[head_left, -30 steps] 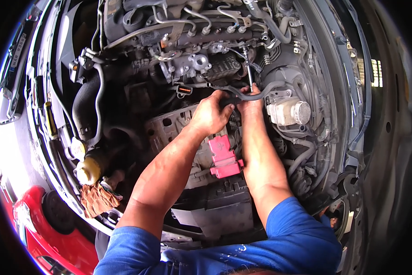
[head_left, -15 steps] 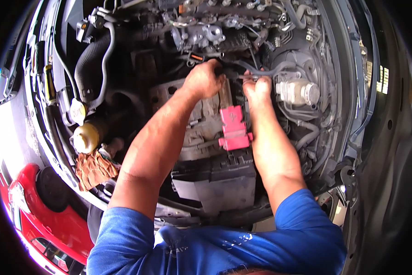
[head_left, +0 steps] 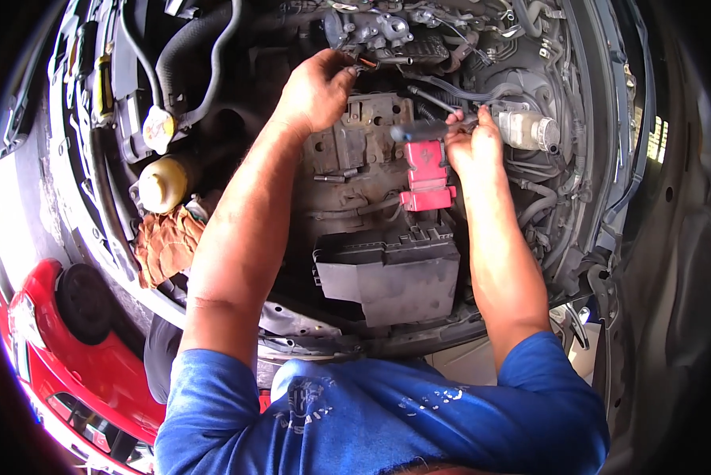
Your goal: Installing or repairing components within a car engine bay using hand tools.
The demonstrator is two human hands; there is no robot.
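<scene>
My left hand (head_left: pixel 320 93) is over the far middle of the engine bay. Its thumb and fingers close together beside a small orange-marked metal piece (head_left: pixel 369 62); what lies in the pinch is hidden. My right hand (head_left: pixel 476 142) grips a dark-handled tool (head_left: pixel 419 131), which looks like a ratchet. Its handle points left and is blurred by motion. Below the handle is a red plastic cover (head_left: pixel 429 176). To the right of this hand sits a pale fluid reservoir (head_left: pixel 528 131). A short metal cylinder, like a socket (head_left: pixel 346 173), lies on the rusty metal tray (head_left: pixel 371 127) between my arms.
A black fuse box (head_left: pixel 391 273) stands near the front edge. At the left are a yellowish reservoir (head_left: pixel 164 186), a crumpled brown glove or cloth (head_left: pixel 168 244) and a yellow-handled tool (head_left: pixel 102 87). Engine parts (head_left: pixel 367 30) and hoses fill the far side. A red car (head_left: pixel 94 356) stands beyond.
My left hand has moved away from my right, toward the orange-marked piece. My right hand has drawn nearer with the dark-handled tool, now over the red cover. The whole view has shifted.
</scene>
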